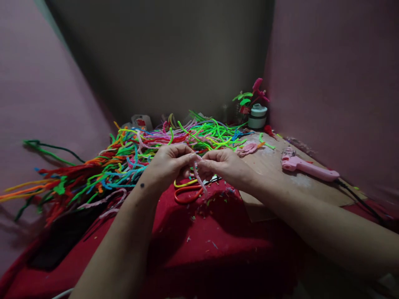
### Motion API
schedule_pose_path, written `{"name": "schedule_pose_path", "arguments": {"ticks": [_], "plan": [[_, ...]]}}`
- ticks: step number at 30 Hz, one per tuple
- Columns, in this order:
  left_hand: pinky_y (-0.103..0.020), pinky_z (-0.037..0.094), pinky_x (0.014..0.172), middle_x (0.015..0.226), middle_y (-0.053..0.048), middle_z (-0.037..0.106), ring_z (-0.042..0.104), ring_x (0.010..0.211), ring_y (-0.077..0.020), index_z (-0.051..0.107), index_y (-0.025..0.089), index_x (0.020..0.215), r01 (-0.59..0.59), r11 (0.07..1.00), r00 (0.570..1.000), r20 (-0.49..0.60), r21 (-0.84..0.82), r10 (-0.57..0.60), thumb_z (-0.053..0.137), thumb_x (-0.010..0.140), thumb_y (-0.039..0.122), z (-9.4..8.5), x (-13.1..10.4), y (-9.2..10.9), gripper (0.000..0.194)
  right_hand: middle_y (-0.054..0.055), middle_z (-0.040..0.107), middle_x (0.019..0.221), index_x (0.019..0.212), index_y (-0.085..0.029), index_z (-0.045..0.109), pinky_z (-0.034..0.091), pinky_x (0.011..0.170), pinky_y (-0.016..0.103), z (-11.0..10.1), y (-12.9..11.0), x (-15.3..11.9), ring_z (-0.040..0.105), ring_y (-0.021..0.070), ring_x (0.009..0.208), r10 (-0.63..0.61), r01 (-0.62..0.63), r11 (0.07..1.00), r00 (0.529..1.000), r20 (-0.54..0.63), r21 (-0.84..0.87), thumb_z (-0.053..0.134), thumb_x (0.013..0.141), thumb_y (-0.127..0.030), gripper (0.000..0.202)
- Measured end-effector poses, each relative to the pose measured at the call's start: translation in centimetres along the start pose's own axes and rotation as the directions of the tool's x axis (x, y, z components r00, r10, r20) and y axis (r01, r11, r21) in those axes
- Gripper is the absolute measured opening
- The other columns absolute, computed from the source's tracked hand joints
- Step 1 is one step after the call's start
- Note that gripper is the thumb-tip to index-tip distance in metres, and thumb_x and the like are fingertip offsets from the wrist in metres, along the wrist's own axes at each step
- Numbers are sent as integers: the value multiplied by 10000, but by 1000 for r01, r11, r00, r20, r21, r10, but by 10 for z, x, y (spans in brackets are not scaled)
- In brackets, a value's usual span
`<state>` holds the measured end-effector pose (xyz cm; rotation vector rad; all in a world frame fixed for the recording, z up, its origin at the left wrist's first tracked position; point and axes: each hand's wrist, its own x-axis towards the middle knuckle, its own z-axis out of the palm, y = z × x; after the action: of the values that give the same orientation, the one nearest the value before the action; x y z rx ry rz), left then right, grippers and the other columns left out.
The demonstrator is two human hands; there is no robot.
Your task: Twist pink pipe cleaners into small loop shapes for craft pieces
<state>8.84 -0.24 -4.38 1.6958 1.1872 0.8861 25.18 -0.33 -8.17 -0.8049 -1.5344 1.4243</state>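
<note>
A pale pink pipe cleaner (200,179) is pinched between my two hands, and its free end hangs down over the red cloth. My left hand (173,161) has thumb and fingertips closed on it. From the other side, my right hand (226,165) grips it with thumb and forefinger, the fingertips of both hands almost touching. Just below them lies a pair of scissors (188,200) with red and yellow handles, its blades partly hidden behind the hands and the pipe cleaner.
A large heap of coloured pipe cleaners (118,162) spreads behind and left. On a cardboard sheet (268,164) at right lie a pink glue gun (308,168) and a pink fuzzy piece (247,149). A white jar (257,116) stands behind. A dark flat object (62,236) rests at left.
</note>
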Motion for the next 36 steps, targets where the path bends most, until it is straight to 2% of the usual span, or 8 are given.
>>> {"name": "schedule_pose_path", "arguments": {"ticks": [9, 13, 16, 22, 28, 30, 33, 36], "plan": [[-203, 395, 364, 468, -3, 564, 516, 378, -112, 587, 129, 675, -122, 992, 986, -109, 30, 125, 581, 741, 246, 13, 1, 1, 135, 14, 605, 565, 655, -102, 631, 365, 465, 205, 1, 14, 3, 481, 59, 446, 17, -32, 980, 997, 81, 194, 565, 805, -224, 204], [-187, 384, 376, 585, -3, 614, 495, 403, -77, 623, 135, 780, -77, 972, 997, -33, -223, 71, 646, 710, 267, 10, 5, -6, 151, 13, 607, 551, 657, -101, 627, 387, 478, 204, -2, 13, 4, 519, 68, 453, 47, -63, 971, 996, 71, 229, 573, 802, -213, 191], [-169, 338, 368, 530, 28, 566, 432, 376, -49, 644, 139, 808, -21, 938, 999, 29, -346, 33, 675, 690, 281, 11, 9, -13, 187, 2, 593, 538, 651, -102, 620, 390, 469, 202, -2, 14, 5, 525, 69, 446, 65, -78, 966, 996, 59, 246, 588, 798, -220, 191], [-177, 340, 377, 425, 40, 500, 446, 369, -68, 595, 131, 625, -88, 948, 966, -259, -306, 6, 631, 690, 269, 28, 11, -15, 156, -16, 561, 503, 638, -110, 593, 348, 430, 185, 7, 17, 5, 484, 53, 409, 85, -82, 959, 996, -1, 270, 578, 808, -241, 215], [-180, 322, 394, 434, 68, 443, 376, 371, -50, 576, 154, 614, -180, 984, 860, -488, -20, 147, 594, 697, 262, 38, 14, -19, 138, -66, 441, 423, 633, -142, 536, 277, 399, 196, 19, 21, 3, 362, 45, 367, -15, 52, 969, 988, -154, 240, 569, 798, -426, 330], [-186, 324, 403, 438, 69, 439, 373, 372, -51, 557, 160, 618, -172, 980, 894, -434, -100, 113, 603, 703, 289, 35, 16, -21, 161, -79, 388, 415, 625, -146, 524, 233, 393, 205, 18, 22, 3, 306, 40, 363, -49, 88, 967, 985, -165, 239, 571, 789, -458, 355], [-186, 289, 387, 430, 69, 430, 352, 356, -47, 553, 157, 644, -83, 947, 984, -178, -310, 28, 635, 705, 350, 28, 18, -22, 218, -91, 335, 426, 594, -155, 484, 172, 391, 215, 13, 22, 3, 248, 32, 367, -41, 77, 966, 989, -145, 247, 596, 758, -492, 391], [-174, 265, 389, 450, 55, 443, 359, 379, -39, 596, 133, 668, -10, 920, 1000, -8, -391, 7, 676, 684, 354, 24, 17, -23, 235, -89, 333, 424, 587, -153, 488, 168, 394, 220, 9, 22, 3, 237, 33, 363, -21, 41, 972, 996, -85, 233, 590, 758, -491, 393]]}}
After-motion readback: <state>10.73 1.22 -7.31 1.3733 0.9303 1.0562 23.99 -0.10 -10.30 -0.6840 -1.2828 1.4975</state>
